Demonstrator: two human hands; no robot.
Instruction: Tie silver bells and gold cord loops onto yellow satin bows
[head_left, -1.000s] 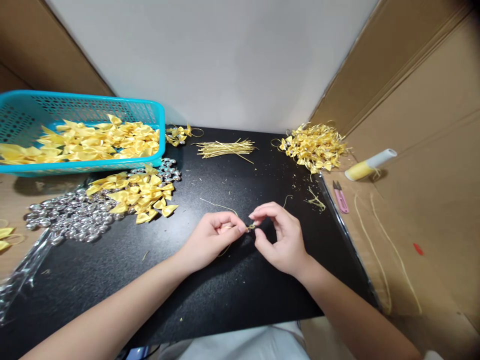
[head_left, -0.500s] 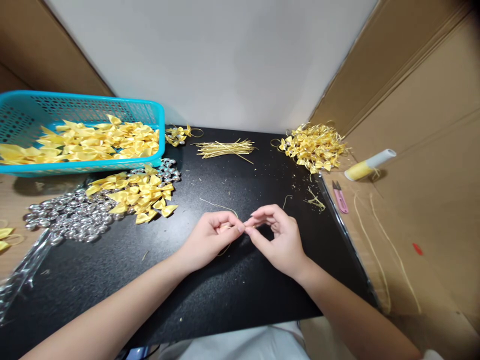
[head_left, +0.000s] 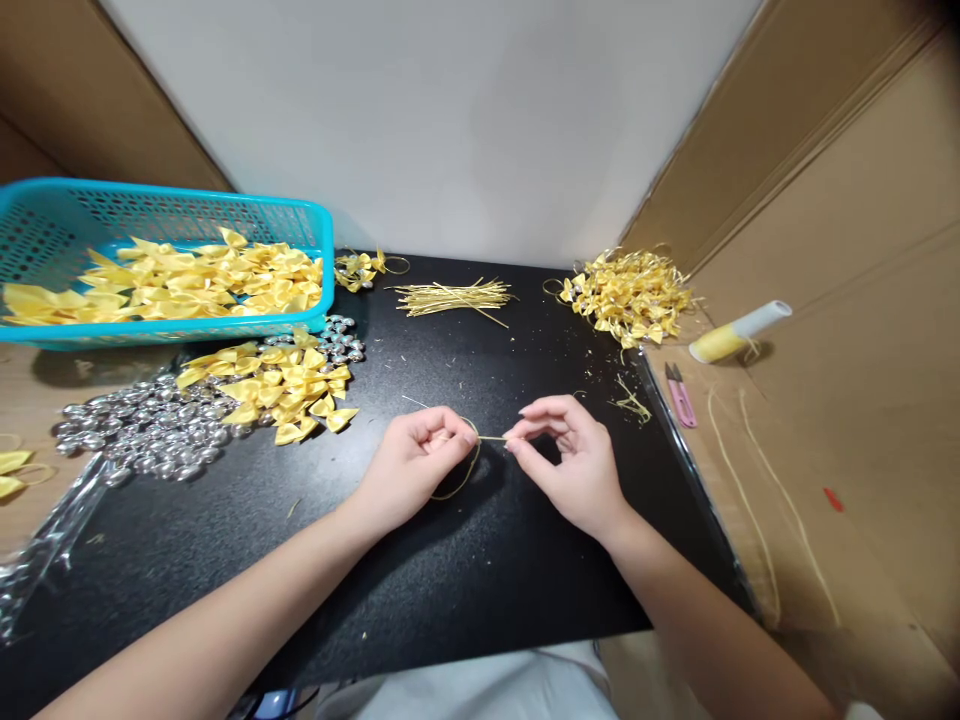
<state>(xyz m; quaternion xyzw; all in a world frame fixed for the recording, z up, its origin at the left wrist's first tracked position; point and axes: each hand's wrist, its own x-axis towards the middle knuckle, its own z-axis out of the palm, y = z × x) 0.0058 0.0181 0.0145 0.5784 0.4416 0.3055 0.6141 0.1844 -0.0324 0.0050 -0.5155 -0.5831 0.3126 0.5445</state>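
Note:
Over the black tabletop (head_left: 442,600), my left hand (head_left: 424,455) pinches a thin gold cord (head_left: 491,437) between thumb and forefinger. My right hand (head_left: 570,460) pinches the same cord a short way to the right, so a straight piece spans the gap between both fingertips. The rest of the cord curves in a loop below and around my left fingertips. A thin needle-like end sticks out past the left hand, too fine to identify. Ahead lies a bundle of cut gold cords (head_left: 454,297).
At left are a turquoise basket (head_left: 326,255) of yellow bows, loose yellow bows (head_left: 289,385) and silver beads (head_left: 150,430). Finished-looking bow loops (head_left: 626,295) are heaped at the back right. Pink thread snips (head_left: 680,395) and a yellow-wound tube (head_left: 739,332) lie on the right.
My hands have moved slightly apart, with the right going rightward. A taut piece of cord now shows between the fingertips, and the loop by my left hand is more visible.

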